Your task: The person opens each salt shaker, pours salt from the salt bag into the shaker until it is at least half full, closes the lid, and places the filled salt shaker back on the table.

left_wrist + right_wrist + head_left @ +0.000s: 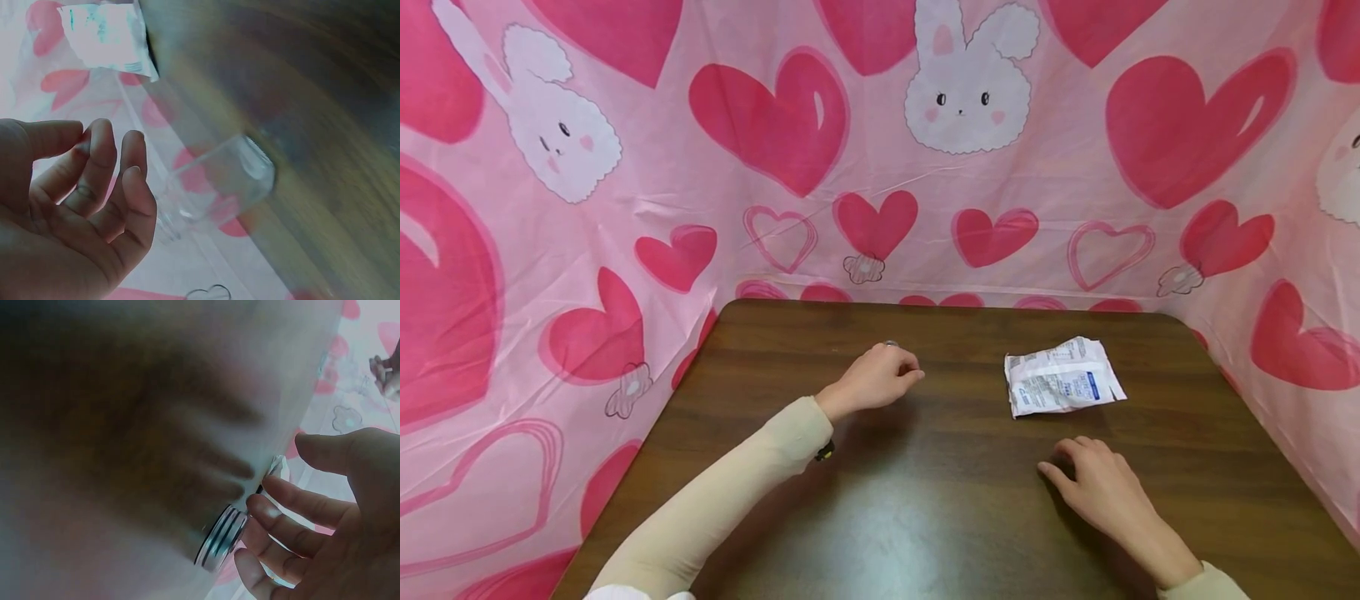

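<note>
My left hand (880,377) hovers over the left middle of the table, its fingers loosely curled around nothing. Beside it, in the left wrist view, a clear glass bottle (219,181) stands on the table; the hand hides most of it in the head view. My right hand (1103,485) is low over the table at the right, fingers bent and relaxed. A silver ridged metal lid (220,539) lies by its fingertips in the right wrist view; whether they touch it I cannot tell. Beyond that hand lies a white printed packet (1060,379).
The dark wooden table (925,517) has rounded far corners. Pink cloth (880,167) with hearts and rabbits hangs behind it and along both sides.
</note>
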The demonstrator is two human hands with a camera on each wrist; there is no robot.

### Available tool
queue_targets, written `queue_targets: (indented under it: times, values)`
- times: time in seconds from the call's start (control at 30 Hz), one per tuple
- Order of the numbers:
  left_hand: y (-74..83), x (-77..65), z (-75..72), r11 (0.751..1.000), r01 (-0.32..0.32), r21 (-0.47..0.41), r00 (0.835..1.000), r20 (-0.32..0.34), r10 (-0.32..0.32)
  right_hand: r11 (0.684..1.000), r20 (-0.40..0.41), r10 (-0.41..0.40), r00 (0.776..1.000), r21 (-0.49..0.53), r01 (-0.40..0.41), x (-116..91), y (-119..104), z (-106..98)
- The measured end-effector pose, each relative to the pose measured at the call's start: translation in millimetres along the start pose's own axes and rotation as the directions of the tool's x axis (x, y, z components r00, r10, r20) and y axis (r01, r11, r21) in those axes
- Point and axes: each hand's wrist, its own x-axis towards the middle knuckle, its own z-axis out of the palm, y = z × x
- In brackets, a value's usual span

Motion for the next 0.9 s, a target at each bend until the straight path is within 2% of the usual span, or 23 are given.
queue_targets:
  times: [0.17,0.43,0.7,0.9]
  values:
    - [11.3,9.9,3.9,0.999,-0.017,-0.029,1.0,0.025,0.018,1.0,0.019,-0.007,1.0,0.016,0.007,7.1,-2.3,0.9]
    - [31.7,32.7,15.1,0.998,-0.055,-0.044,0.998,0.03,0.056,1.0,0.039,0.005,0.999,0.022,-0.006,18.9,-7.5,1.0]
    - [57.1,55.4,24.7,0.996,-0.085,-0.03,0.995,0.047,0.086,0.997,0.091,0.039,0.995,0.057,-0.044,26.6,-13.1,4.0]
    - [70.3,72.1,30.6,0.991,-0.13,-0.028,0.989,0.063,0.131,0.997,0.089,0.036,0.995,0.063,-0.042,33.2,-13.4,3.0]
